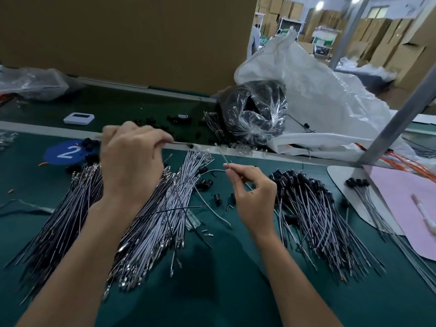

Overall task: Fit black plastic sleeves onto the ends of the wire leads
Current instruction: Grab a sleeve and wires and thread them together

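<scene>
Left hand point(132, 161): pinches thin lead point(180, 143), apparently a black sleeve point(191, 145) at its 3 o'clock tip.
Right hand point(254, 197): pinches wire lead point(223, 156), free end pointing 11 o'clock.
Handling: align both axes, push straight.

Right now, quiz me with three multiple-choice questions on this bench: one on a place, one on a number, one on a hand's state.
1. Where is the big pile of sleeved leads? A. against the cardboard wall B. right of the right hand C. inside the clear bag
2. Which number is on the blue marker? A. 7 B. 5 C. 2
3. What is the right hand doing? A. pinching a wire lead B. lying flat C. gripping a pen
Answers: 1 B, the capped bundle lies to that hand's right; 2 C, a white 2 shows; 3 A, thumb and finger nip the lead.
</scene>
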